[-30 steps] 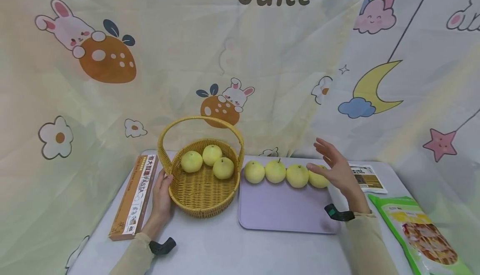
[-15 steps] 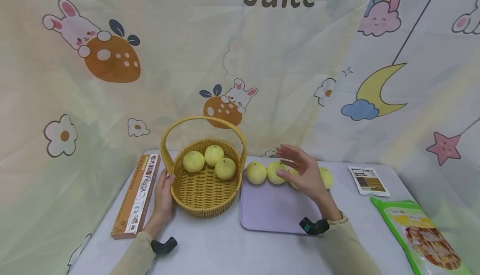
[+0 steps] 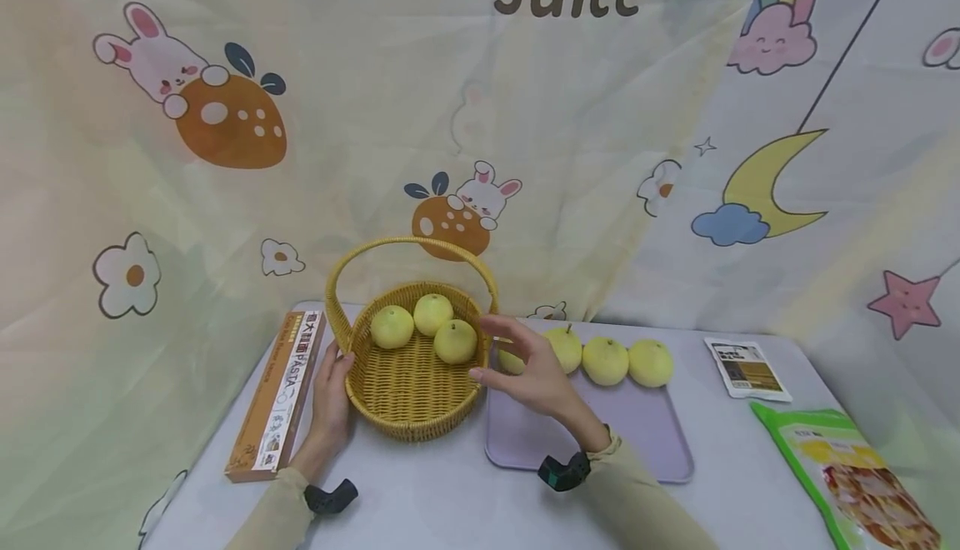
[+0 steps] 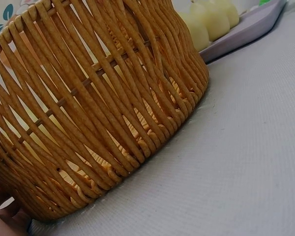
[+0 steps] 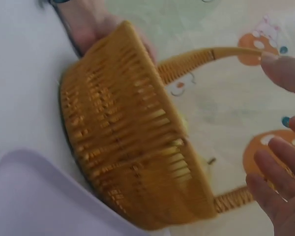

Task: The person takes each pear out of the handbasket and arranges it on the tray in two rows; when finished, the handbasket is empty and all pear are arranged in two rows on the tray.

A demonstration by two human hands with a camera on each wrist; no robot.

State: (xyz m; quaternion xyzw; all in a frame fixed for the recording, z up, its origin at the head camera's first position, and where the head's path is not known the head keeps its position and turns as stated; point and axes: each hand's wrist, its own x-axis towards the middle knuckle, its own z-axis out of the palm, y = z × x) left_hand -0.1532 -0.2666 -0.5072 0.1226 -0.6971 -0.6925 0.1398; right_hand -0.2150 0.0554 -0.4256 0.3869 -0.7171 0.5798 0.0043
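Observation:
A yellow wicker basket point(image 3: 416, 429) with a tall hoop handle stands left of centre, with three round pale-yellow pears point(image 3: 455, 342) inside. My left hand point(image 3: 330, 400) holds the basket's left side, thumb up at the rim; in the left wrist view only part of its fingers point(image 4: 7, 211) shows, low at the basket wall. My right hand point(image 3: 536, 375) hovers at the basket's right rim, thumb and fingers spread apart and holding nothing. It partly covers the leftmost pear in a row of several pears point(image 3: 605, 361) along the back of a lilac tray point(image 3: 592, 458).
Left of the basket lies a long pasta box point(image 3: 273, 400). On the right are a small white-and-brown packet point(image 3: 747, 369) and a green-edged food bag point(image 3: 862, 475). A printed cloth point(image 3: 570, 133) hangs behind the white table point(image 3: 420, 500).
My right hand has swept left, from over the right end of the pear row to the basket's right rim, staying spread. My left hand has stayed at the basket, and the pears have not moved.

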